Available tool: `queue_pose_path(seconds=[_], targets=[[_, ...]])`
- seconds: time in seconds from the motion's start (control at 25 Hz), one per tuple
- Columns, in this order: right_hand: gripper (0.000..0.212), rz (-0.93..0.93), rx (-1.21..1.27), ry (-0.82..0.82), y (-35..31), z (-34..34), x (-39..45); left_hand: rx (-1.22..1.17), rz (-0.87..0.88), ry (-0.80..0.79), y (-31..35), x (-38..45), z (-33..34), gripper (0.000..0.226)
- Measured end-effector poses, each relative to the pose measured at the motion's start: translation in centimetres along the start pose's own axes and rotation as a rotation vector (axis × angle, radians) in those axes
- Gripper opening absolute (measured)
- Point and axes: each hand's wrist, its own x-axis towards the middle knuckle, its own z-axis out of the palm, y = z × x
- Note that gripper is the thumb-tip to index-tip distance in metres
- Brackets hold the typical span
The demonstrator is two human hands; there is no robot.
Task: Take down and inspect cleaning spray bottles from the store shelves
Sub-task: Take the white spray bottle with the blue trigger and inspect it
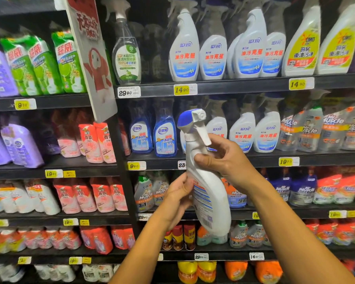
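While the right hand (223,160) grips the neck of the white spray bottle (205,189) just below the trigger, thumb across the front and fingers curled behind, the left hand (178,199) holds the lower body from the side, its fingers pinching the edge near the printed back label. Both grips are therefore closed on the same bottle, which is off the shelf and held tilted in front of the middle shelves, blue-capped nozzle uppermost and label turned toward the camera. To inspect it well, keep the neck grip firm and clear of the trigger lever, so no spray is released. Use the lower hand only to rotate and steady the body; it should not cover the label text or the barcode near the base. Hold the bottle close to upright while reading. Behind it, the second shelf (254,158) carries matching white bottles (266,132) beside blue glass-cleaner bottles (165,136), with yellow price tags (285,161) along the shelf edges.
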Motion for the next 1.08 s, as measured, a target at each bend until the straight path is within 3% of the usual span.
queue_pose_path(seconds=[0.12, 0.28, 0.4, 0.52, 0.6, 0.72, 0.88, 1.08], targets=[[0.034, 0.029, -0.101, 0.041, -0.7, 0.4, 0.5, -0.113, -0.06, 0.113, 0.2, 0.3, 0.7, 0.048], [0.048, -0.144, -0.451, 0.303, -1.0, 1.5, 0.8, 0.032, -0.176, 0.032, 0.9, 0.4, 0.7, 0.038], [0.056, -0.23, -0.686, 0.443, -1.5, 2.2, 1.3, -0.042, -0.173, 0.039, 0.8, -0.2, 0.3, 0.049], [0.062, -0.196, -0.752, 0.567, -1.9, 2.3, 1.9, -0.1, -0.066, 0.015, 0.4, -0.8, 0.0, 0.077], [0.064, -0.147, -0.787, 0.612, -1.9, 2.8, 2.1, -0.029, -0.021, 0.028, 0.7, -1.0, 0.0, 0.079], [0.064, -0.045, -0.729, 0.541, -2.0, 3.2, 2.4, 0.003, -0.051, 0.077, 1.3, -0.9, -0.6, 0.069], [0.02, -0.015, -0.321, 0.275, -2.0, 2.1, 2.2, -0.175, -0.137, 0.091, 2.3, -1.4, -2.3, 0.064], [0.038, 0.03, -0.083, 0.134, -2.2, 2.4, 2.0, -0.18, -0.141, 0.041, 3.1, -1.9, -4.0, 0.063]])
